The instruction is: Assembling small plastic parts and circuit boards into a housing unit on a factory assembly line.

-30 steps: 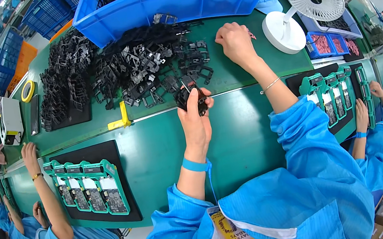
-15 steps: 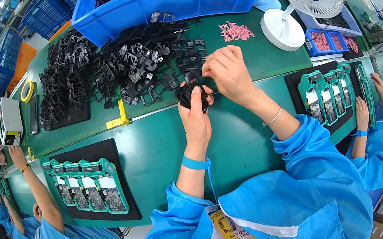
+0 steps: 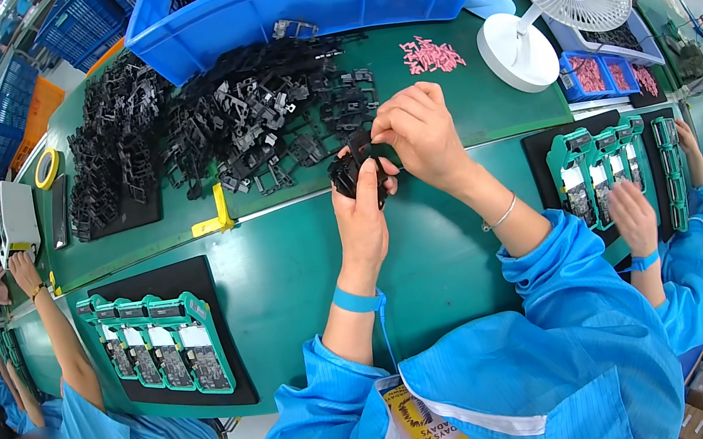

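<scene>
Above the green bench, my left hand point(image 3: 362, 215) grips a small black plastic frame part point(image 3: 351, 170) between thumb and fingers. My right hand point(image 3: 419, 135) is pinched at the part's upper right edge; whatever sits between its fingertips is too small to make out. Beyond both hands spreads a heap of loose black plastic parts point(image 3: 258, 124). A small pile of pink pieces point(image 3: 432, 54) lies past my right hand. My left wrist wears a blue strap with a cord, my right a thin bangle.
A blue bin point(image 3: 318, 6) of black parts stands at the back, a white fan point(image 3: 519, 55) right of it. Green-framed circuit boards rest on a black mat point(image 3: 231, 330) at left and another mat point(image 3: 540, 162) at right. Yellow tape point(image 3: 47, 168) lies far left. Co-workers sit both sides.
The black part has turned slightly in my left hand, while my right hand keeps nearly the same place. At right, a co-worker's hand has lifted and moved left over the boards.
</scene>
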A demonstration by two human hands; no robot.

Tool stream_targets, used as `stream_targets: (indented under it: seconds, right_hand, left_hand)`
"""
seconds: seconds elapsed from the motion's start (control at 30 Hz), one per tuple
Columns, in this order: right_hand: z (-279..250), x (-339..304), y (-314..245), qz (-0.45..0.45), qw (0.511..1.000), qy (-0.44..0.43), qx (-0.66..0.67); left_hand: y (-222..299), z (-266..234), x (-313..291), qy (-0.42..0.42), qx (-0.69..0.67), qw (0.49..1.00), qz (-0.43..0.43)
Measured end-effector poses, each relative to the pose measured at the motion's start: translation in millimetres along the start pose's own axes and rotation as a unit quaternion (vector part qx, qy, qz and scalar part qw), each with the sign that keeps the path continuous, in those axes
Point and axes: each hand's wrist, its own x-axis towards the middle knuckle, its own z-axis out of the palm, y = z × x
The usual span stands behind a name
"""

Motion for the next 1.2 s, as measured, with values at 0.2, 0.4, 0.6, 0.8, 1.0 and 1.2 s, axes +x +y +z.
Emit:
stream_targets:
  seconds: [0.2,0.4,0.6,0.8,1.0,1.2]
  right_hand:
    - [-4,-5,13,0.267,0.884,-0.039,0.382]
    - [-5,-7,3,0.403,0.753,-0.11,0.509]
    - [-11,-9,9,0.406,0.726,-0.111,0.544]
    - [-16,3,4,0.433,0.722,-0.164,0.514]
    - [21,16,20,0.298,0.95,-0.086,0.037]
    - [33,14,34,0.301,0.945,-0.109,0.058]
  left_hand:
    - [3,2,0,0.005,-0.049,0.999,-0.007]
    - [2,0,1,0.004,-0.049,0.999,-0.008]
    - [3,-2,1,-0.006,-0.008,1.0,-0.017]
    - [-1,-11,3,-0.009,-0.047,0.998,-0.035]
    - [-1,-6,4,0.021,-0.089,0.995,-0.027]
    - [8,-3,0,0.06,-0.046,0.996,-0.058]
